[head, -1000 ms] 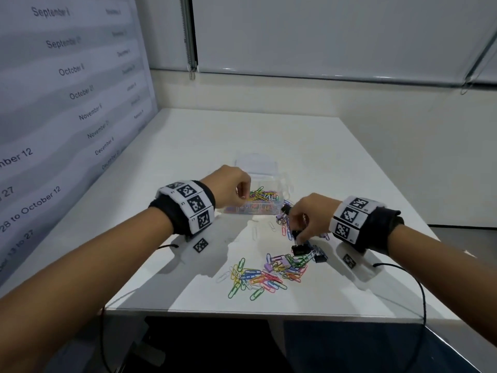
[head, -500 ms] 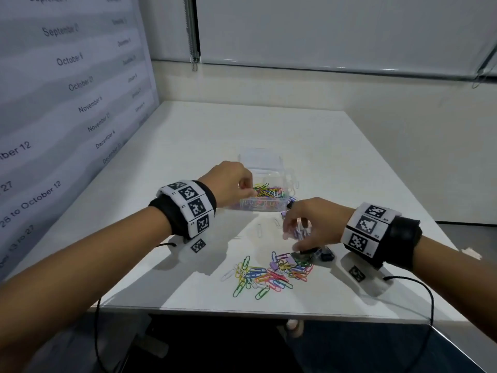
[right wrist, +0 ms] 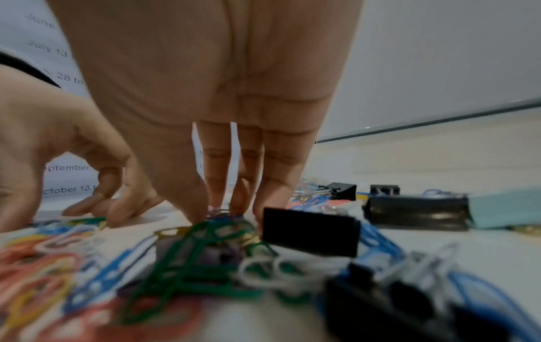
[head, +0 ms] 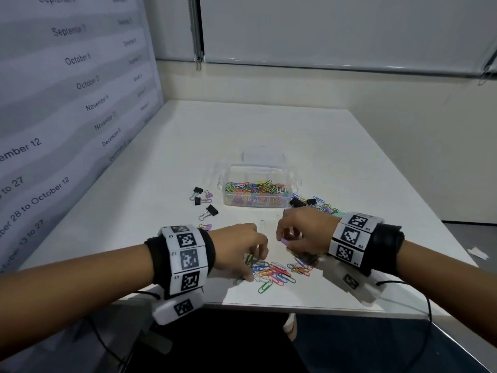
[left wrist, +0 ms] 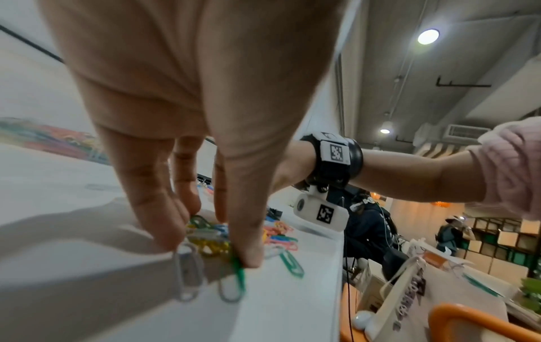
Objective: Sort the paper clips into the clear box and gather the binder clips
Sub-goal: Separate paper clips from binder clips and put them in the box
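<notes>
White tabletop (head: 269,125) is keeping loose paper clips (head: 277,271) spread, so the left hand (head: 236,249) is pinching some while the right hand (head: 301,232) is nipping a lilac binder clip (head: 283,241).

Head view: high, looking forward and down over the paper clip pile (head: 274,273). Wrist views: low, close, flanking it, sharing it.

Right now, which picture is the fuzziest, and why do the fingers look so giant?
Right wrist view: fuzziest, the near clips smear into blobs. Left wrist view: the wide lens sits close, so the left hand looks huge, though its paper clips stay fairly sharp. Head view: clearest, with soft shadows on the table.
</notes>
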{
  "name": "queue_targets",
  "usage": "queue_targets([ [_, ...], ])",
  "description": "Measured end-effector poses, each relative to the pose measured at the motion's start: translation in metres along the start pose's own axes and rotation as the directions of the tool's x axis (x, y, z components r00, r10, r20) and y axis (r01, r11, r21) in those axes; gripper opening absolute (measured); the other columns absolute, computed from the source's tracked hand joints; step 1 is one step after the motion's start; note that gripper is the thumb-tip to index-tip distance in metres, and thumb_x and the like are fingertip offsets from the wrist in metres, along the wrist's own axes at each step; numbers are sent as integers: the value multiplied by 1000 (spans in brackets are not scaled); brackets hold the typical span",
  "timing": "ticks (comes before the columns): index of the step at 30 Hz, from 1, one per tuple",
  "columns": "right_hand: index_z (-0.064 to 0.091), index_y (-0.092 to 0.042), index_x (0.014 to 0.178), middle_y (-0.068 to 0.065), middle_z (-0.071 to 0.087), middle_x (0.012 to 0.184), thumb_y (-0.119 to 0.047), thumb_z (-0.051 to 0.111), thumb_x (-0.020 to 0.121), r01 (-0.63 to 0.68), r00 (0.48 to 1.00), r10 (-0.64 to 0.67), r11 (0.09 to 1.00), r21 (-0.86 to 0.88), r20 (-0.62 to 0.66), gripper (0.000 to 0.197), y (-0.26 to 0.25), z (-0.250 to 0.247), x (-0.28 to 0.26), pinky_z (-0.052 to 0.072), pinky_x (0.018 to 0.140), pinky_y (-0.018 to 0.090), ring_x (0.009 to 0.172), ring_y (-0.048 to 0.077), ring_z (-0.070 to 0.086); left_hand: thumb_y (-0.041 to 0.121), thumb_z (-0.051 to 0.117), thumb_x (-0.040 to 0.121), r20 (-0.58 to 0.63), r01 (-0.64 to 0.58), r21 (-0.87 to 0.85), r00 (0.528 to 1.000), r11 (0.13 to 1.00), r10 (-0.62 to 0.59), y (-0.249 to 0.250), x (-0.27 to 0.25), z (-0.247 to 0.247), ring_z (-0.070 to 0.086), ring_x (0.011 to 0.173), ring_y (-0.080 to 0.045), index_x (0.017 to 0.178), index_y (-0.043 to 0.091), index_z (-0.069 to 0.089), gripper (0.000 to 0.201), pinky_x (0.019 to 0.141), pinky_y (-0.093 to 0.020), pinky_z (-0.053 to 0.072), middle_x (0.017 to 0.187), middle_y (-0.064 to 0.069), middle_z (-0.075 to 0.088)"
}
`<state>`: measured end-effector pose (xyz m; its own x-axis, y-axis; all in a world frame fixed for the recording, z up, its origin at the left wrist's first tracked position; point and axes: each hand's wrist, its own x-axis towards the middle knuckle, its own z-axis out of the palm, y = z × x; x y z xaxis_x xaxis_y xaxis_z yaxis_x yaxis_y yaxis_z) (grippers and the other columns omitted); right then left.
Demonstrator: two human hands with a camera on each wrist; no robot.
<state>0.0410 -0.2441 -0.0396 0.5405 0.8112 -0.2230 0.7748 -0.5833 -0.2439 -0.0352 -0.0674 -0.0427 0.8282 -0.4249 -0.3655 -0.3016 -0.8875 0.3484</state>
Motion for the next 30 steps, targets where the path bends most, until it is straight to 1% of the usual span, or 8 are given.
queue_targets([
  [4,67,-21,102,-4,51,86,-23,60,84,36,998,-36,999,-7,-42,20,-6,-3,-4,40,73,25,79,14,50,20,72,79,-39,6,23,999,1000,-5,-3,6,-6,45,74,-6,106,16,64,29,60,-16,33,108,-4,58],
  [8,64,-21,106,-1,60,99,-43,71,76,62,995,-60,998,-16,81,38,-25,-2,-11,30,61,19,77,9,45,18,70,79,-75,22,24,997,999,-20,-7,9,-9,51,83,-10,103,15,66,24,73,-17,37,103,-2,63],
  [12,58,-18,110,2,59,103,-44,75,70,41,985,-38,999,-14,165,50,-35,8,-9,34,69,23,84,13,46,15,68,78,-97,50,23,994,998,-48,-9,11,-8,59,95,-18,100,13,67,22,76,-21,41,103,-4,66],
  [17,66,-14,99,4,63,91,-26,72,78,36,988,-49,996,86,149,25,-31,10,2,34,60,10,76,9,48,10,68,75,-122,42,-5,992,999,-42,-11,13,-8,53,76,-10,90,12,70,15,64,-16,40,90,-2,70],
  [22,70,-14,92,2,71,91,-17,67,78,-4,996,-3,996,86,86,15,-22,3,11,47,73,22,72,7,56,5,69,72,-136,36,-38,990,999,-41,-15,15,-12,52,61,-8,79,10,70,9,63,-17,42,58,16,51],
  [24,71,-14,89,0,72,88,-15,66,76,-20,998,16,997,80,56,14,-18,0,16,48,72,21,69,7,57,4,68,73,-147,39,-56,988,998,-47,-18,17,-16,50,56,-2,80,8,71,9,62,-16,41,58,17,51],
  [28,69,-17,79,-10,66,71,-15,70,75,-54,998,57,989,137,-19,5,-9,-17,26,40,58,2,57,-5,56,11,78,69,-200,45,-112,977,993,-67,-26,23,-30,50,54,3,79,9,71,12,50,-4,37,59,15,55],
  [30,68,-18,77,-16,61,62,-13,71,75,-79,991,98,976,202,-87,6,-2,-29,33,43,57,3,50,-10,56,9,74,71,-265,60,-147,959,987,-98,-32,27,-39,49,56,1,80,10,72,9,49,-3,37,62,12,56],
])
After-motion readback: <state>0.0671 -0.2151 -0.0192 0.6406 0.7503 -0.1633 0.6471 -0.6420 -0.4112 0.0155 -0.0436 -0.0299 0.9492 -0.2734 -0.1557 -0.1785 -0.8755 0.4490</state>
